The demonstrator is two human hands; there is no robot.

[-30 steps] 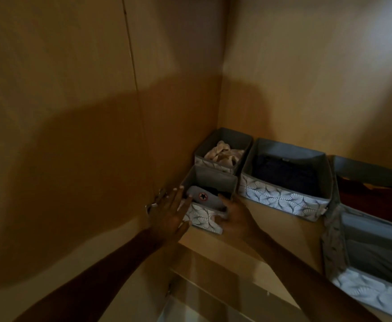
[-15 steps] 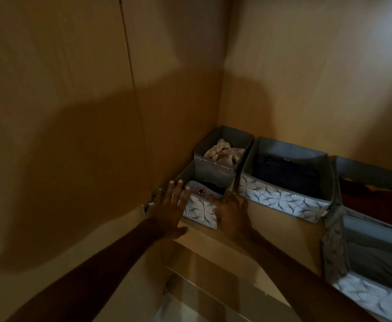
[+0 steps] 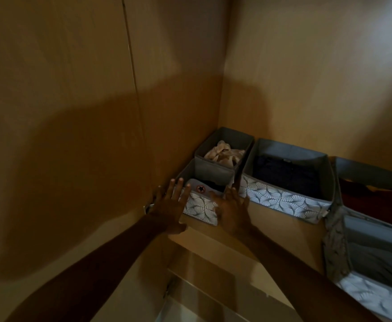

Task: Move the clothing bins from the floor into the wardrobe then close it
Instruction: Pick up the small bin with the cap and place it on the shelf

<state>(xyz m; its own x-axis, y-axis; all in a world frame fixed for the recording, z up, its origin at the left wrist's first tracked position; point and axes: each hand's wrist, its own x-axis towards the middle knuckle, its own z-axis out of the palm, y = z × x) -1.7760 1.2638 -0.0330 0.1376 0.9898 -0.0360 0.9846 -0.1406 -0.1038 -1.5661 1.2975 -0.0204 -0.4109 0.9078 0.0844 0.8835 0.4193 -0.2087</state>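
A small grey fabric bin with a white leaf-patterned front [image 3: 200,206] sits on the wardrobe shelf [image 3: 271,219] against the left wall; it holds clothing with a star badge. My left hand [image 3: 170,205] lies flat with fingers spread against the bin's left front corner. My right hand [image 3: 231,206] presses flat on its right front. Behind it in the corner stands another small bin [image 3: 224,147] with pale crumpled cloth. To the right is a larger bin [image 3: 285,180] of dark clothes.
Two more bins sit at the far right, one with red cloth [image 3: 376,194] and a grey one near the shelf's front edge [image 3: 374,263]. A metal hinge [image 3: 149,205] is on the left wall beside my left hand. The wardrobe's back wall [image 3: 306,77] rises behind.
The small front bin has slid back along the shelf toward the corner bin. Both hands followed it and have flattened against its front.
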